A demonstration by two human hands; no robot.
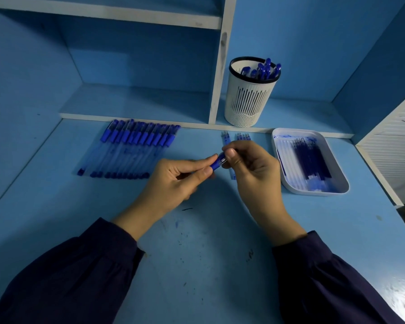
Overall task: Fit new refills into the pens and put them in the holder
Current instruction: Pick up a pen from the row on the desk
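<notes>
A left sleeve (75, 277) and a right sleeve (332, 286) of dark navy cloth are worn, long, loose and gathered near the cuffs. The left hand (173, 178) and right hand (257, 176) are left uncovered.

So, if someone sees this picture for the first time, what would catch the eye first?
First, the middle of the blue desk, where the left hand and the right hand pinch one blue pen between them. Then the row of pens lying side by side at the back left, the white holder with pens on the low shelf behind, and the white tray of refills at the right.
</notes>
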